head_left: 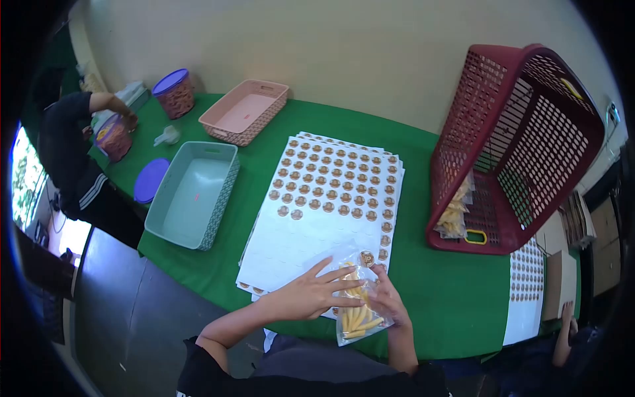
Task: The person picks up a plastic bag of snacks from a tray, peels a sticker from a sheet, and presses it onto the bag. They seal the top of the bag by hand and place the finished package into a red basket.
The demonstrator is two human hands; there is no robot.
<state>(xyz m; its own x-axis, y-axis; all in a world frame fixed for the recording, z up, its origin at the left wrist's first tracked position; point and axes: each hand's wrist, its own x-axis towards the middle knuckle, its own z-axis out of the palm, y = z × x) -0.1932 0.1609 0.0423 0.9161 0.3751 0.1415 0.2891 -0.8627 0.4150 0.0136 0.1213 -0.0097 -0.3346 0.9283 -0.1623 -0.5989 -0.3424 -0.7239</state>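
Observation:
Near the table's front edge lies a clear plastic bag [357, 321] of yellow stick-shaped pieces, partly over the sticker sheets. My left hand [307, 291] has its fingers spread, with the fingertips over the bag's left and middle part. At the bag's right side is my right hand [391, 301], its thumb and fingers around the edge near a round brown sticker [367, 259] at the top of the bag. Beneath and beyond the bag is a stack of white sheets [297, 238] with rows of round brown stickers, part of the top sheet bare.
A green basket [192, 192] and a pink basket [243, 112] stand left. A large maroon basket [456, 106] holding bags [455, 215] is right. A person [66, 145] at far left reaches toward a tub [114, 140]; another person's hand [567, 317] is at far right.

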